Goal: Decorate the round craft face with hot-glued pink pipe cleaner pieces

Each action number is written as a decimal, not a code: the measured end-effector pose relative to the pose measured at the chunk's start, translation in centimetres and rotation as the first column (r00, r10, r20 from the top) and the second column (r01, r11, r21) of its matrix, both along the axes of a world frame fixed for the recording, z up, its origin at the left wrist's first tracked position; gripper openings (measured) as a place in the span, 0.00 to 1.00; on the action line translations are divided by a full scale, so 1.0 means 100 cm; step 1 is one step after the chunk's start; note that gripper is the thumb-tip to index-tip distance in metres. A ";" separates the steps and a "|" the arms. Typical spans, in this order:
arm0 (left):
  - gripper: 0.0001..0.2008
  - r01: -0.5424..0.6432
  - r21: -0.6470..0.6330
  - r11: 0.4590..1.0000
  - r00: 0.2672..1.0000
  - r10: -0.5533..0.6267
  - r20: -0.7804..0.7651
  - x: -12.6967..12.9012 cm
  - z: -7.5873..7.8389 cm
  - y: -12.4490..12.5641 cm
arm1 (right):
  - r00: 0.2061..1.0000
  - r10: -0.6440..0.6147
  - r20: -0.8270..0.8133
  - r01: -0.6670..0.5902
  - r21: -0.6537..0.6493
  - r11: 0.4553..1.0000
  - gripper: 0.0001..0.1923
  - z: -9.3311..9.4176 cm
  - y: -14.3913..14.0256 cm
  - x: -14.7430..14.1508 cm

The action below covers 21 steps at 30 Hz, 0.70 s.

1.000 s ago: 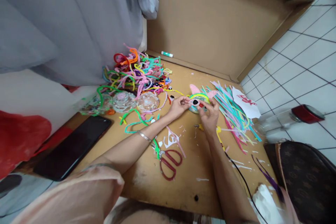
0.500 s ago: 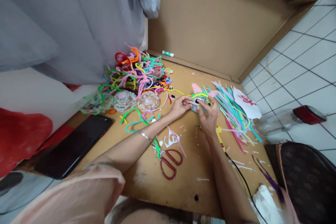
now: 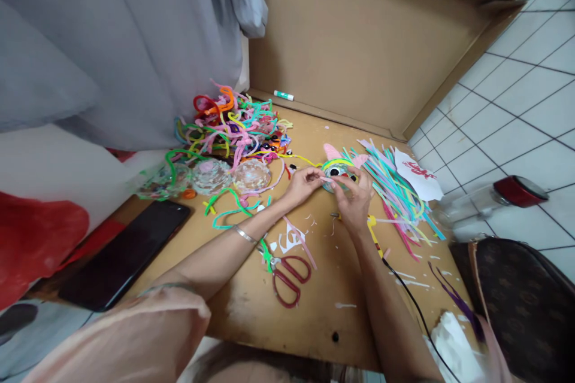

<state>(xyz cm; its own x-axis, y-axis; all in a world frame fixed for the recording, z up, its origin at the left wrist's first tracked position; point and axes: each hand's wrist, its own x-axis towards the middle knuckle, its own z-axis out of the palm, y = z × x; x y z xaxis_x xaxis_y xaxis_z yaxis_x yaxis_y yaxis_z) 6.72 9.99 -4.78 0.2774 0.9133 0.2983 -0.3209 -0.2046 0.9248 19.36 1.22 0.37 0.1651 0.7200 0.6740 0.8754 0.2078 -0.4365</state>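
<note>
From the head camera, both hands meet over a small round craft face with black eyes, pink paper ears and a green-yellow pipe-cleaner rim (image 3: 338,171), which lies on the brown cardboard work surface (image 3: 314,305) just left of a fan of straight pastel pipe cleaners (image 3: 398,194). The left hand (image 3: 304,182) pinches a thin pale strip at the face's left edge between thumb and fingertips; the right hand (image 3: 357,197) curls its fingers over the face's front, pressing or gripping it. The piece looks well advanced: eyes, ears and rim are on, with small detail apparently in hand. Red-handled scissors (image 3: 290,275) lie closed near the forearms, a tangled heap of coloured pipe cleaners (image 3: 233,125) farther left.
</note>
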 end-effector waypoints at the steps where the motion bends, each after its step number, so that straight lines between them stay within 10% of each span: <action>1: 0.16 -0.010 0.004 1.000 1.000 0.010 -0.006 -0.001 0.001 0.000 | 1.000 0.002 -0.016 -0.002 0.004 1.000 0.08 0.001 0.000 0.000; 14: 0.17 0.056 0.053 0.997 0.998 -0.054 -0.030 -0.026 0.057 -0.030 | 0.860 0.229 -0.456 -0.212 0.089 0.973 0.10 0.028 -0.021 -0.019; 21: 0.26 0.039 -0.141 0.989 0.986 -0.015 0.168 -0.037 0.060 -0.074 | 0.424 0.197 -0.884 -0.281 0.078 0.957 0.15 0.023 -0.030 -0.041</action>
